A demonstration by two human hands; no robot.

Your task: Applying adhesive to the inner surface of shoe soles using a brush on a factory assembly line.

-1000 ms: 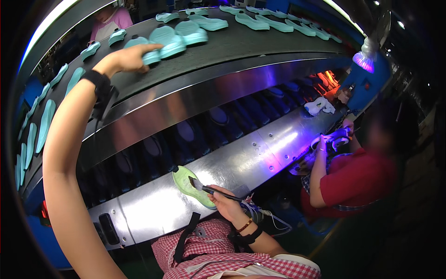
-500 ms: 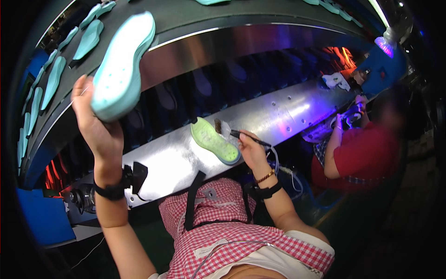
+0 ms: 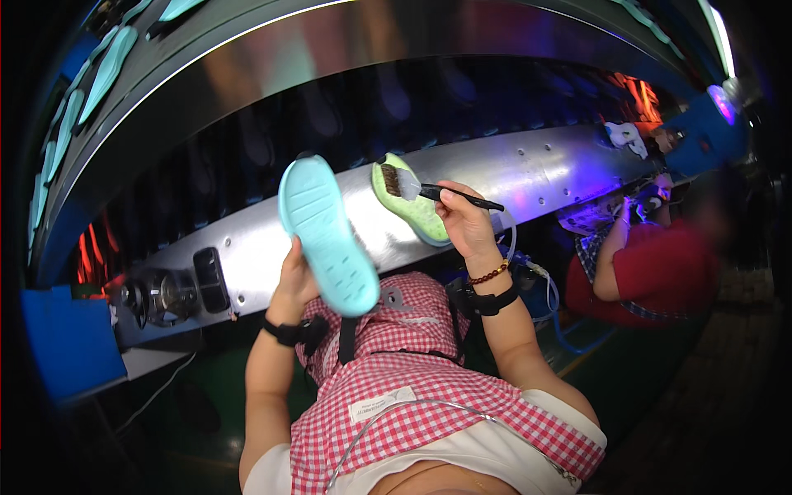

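My left hand [image 3: 295, 279] is closed on the side edge of a turquoise shoe sole [image 3: 326, 227], tilted above the steel ledge in front of my apron. Its grooved, slotted face is in view. A brush [image 3: 431, 191] with dark bristles, a pale ferrule and a black handle is pinched in my right hand [image 3: 467, 221]. The bristles are over the far end of a second sole [image 3: 421, 216], yellow-green on its upward face with a bluish rim, lying on the ledge. Whether they touch it I cannot tell.
Several turquoise soles [image 3: 107, 70] lie along the curved conveyor [image 3: 124, 124] at upper left. A glass jar [image 3: 173, 295] and a black tray [image 3: 211, 280] stand on the ledge [image 3: 511, 177]. A white cloth [image 3: 627, 139] is farther right, near a person in red [image 3: 660, 264].
My left hand has come down from beside the conveyor toward my body with the turquoise sole, which now shows a different face. The brush has shifted over the yellow-green sole.
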